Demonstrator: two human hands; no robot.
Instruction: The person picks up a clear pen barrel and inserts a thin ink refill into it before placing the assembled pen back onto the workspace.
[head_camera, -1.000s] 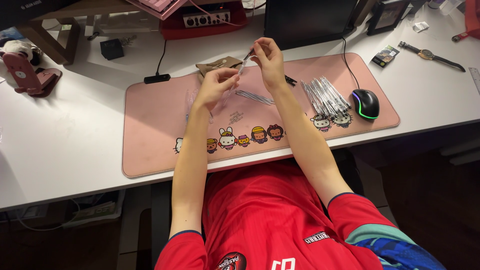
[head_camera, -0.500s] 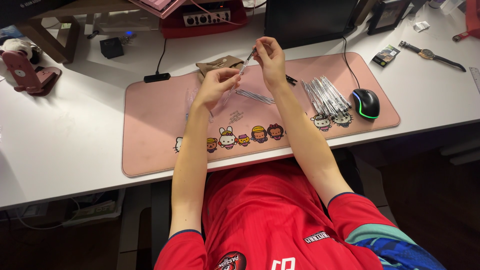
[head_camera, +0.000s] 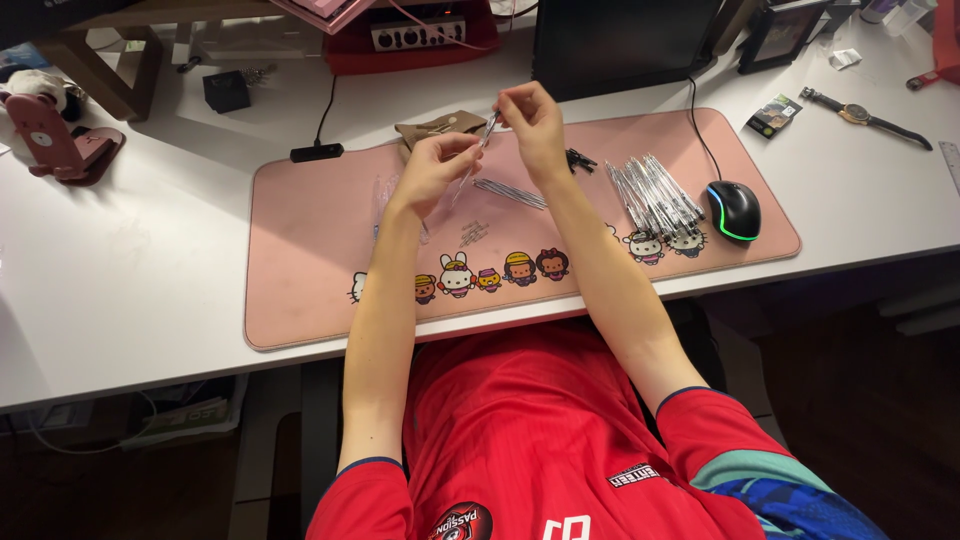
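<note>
Pen parts are what both hands work on, raised above the pink desk mat (head_camera: 300, 300) on the white tabletop (head_camera: 120, 280). Nearest the body, a row of small cartoon figures (head_camera: 500, 272) runs along the mat's front edge. Just beyond them lie a few tiny loose metal pieces (head_camera: 472, 234), then a short bundle of thin refills (head_camera: 510, 192). Above these the left hand (head_camera: 432, 172) grasps a clear pen barrel (head_camera: 462, 180), its grip closed lightly around the lower end. The right hand (head_camera: 532, 122) pinches a slim pen piece (head_camera: 490, 124) at the barrel's upper end, fingertips clenched on it. Compared with a second ago, the two hands sit almost exactly where they were; the right hand's piece looks a touch closer in line with the barrel, so the fitting seems mid-way, not finished. To the right rests a pile of clear pens (head_camera: 655, 190), then a black mouse (head_camera: 735, 208). Farther back sit a tan pouch (head_camera: 440, 125) and a dark monitor (head_camera: 625, 40).
</note>
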